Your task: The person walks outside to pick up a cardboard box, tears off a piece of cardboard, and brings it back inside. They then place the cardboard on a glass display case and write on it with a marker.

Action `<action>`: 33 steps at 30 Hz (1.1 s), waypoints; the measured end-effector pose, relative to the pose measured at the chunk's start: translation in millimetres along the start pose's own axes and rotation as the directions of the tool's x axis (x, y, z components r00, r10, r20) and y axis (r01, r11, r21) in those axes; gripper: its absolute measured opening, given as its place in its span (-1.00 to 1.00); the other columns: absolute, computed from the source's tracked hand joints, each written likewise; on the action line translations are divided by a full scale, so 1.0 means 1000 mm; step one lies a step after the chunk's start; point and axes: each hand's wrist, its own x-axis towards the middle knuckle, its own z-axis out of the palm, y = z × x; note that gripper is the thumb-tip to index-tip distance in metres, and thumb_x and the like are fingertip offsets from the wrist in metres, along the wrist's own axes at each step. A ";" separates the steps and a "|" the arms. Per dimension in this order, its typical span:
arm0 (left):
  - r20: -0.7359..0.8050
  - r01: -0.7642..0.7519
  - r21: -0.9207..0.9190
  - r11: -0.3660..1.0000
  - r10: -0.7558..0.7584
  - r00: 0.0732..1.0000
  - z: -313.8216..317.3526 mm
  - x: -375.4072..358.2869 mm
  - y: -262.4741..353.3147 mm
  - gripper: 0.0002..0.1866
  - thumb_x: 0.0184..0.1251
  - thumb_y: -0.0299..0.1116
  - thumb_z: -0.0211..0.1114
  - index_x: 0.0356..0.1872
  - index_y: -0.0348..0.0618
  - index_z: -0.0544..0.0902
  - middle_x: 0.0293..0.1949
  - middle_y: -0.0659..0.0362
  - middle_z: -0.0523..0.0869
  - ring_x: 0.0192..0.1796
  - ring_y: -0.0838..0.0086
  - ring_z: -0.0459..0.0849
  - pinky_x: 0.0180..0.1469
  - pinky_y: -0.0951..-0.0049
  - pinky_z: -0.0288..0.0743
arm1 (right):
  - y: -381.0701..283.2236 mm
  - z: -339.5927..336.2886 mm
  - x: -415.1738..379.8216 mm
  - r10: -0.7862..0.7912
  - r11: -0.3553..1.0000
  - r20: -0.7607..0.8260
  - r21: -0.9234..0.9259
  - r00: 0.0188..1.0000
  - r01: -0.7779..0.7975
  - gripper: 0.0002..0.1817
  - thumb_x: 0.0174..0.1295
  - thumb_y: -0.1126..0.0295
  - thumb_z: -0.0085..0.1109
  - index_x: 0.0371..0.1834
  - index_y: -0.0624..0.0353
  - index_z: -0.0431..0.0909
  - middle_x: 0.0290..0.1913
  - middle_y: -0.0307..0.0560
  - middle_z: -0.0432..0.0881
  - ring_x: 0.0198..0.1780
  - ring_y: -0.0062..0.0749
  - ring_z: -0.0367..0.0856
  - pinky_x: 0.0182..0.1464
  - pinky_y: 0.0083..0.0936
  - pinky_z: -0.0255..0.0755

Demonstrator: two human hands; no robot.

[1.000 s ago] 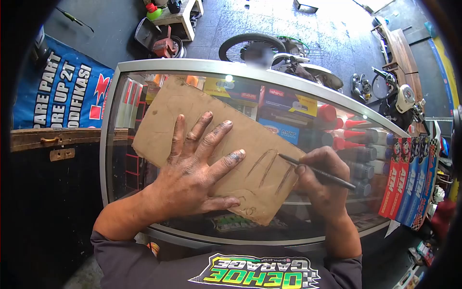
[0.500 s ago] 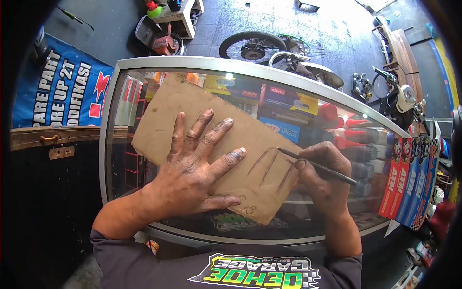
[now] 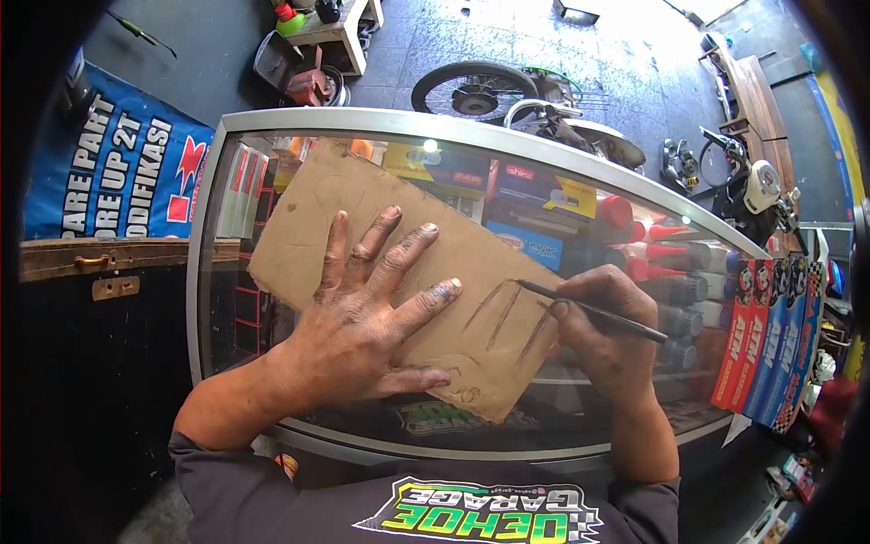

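A brown piece of cardboard (image 3: 471, 245) lies tilted on the glass top of a display case. Several dark pencil-like strokes mark its right part, and fainter curved lines show near its lower corner. My left hand (image 3: 367, 308) rests flat on the cardboard with its fingers spread. At the board's right edge, my right hand (image 3: 607, 326) grips a dark pen (image 3: 625, 324) between thumb and fingers. The pen's tip touches the board at the top of one stroke.
The display case (image 3: 207, 272) has a metal frame, with boxes and red-capped bottles under its glass. Beyond it are a wheel (image 3: 476, 91) and motorcycle parts on the floor. A blue banner (image 3: 118, 163) hangs left; stickers (image 3: 770, 344) line the right side.
The pen and my right hand have shifted very slightly to the left. My left hand and the cardboard stay in place.
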 end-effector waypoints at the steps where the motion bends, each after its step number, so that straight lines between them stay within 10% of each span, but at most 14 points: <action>1: 0.000 0.001 0.000 1.000 -0.001 1.000 0.000 0.000 0.000 -0.13 -0.03 0.36 0.53 0.29 0.12 0.61 0.53 -0.14 0.23 0.62 -0.23 -0.03 0.57 -0.41 -0.51 | -0.001 0.001 0.001 -0.025 0.999 0.016 -0.021 1.000 0.025 -0.91 0.25 0.59 0.29 -0.20 0.34 0.63 -0.36 -0.16 0.74 -0.35 -0.74 0.60 -0.30 -0.68 0.49; 20: 0.008 0.000 -0.002 1.000 0.000 1.000 -0.001 0.001 -0.001 -0.13 -0.05 0.36 0.53 0.28 0.14 0.63 0.54 -0.13 0.22 0.63 -0.23 -0.05 0.57 -0.43 -0.49 | -0.002 -0.003 -0.003 0.068 0.996 -0.019 0.055 0.998 -0.066 -0.91 0.23 0.61 0.30 -0.23 0.35 0.62 -0.37 -0.18 0.73 -0.37 -0.76 0.59 -0.31 -0.70 0.48; 33: 0.003 0.020 -0.028 0.999 -0.020 1.000 0.002 -0.002 -0.002 -0.15 0.01 0.40 0.46 0.29 0.12 0.64 0.56 -0.13 0.19 0.64 -0.22 -0.08 0.57 -0.38 -0.57 | 0.005 0.001 -0.019 -0.183 0.983 0.001 0.002 0.983 0.183 -0.85 0.09 0.62 0.37 -0.27 0.30 0.63 -0.37 -0.09 0.73 -0.36 -0.58 0.69 -0.31 -0.61 0.52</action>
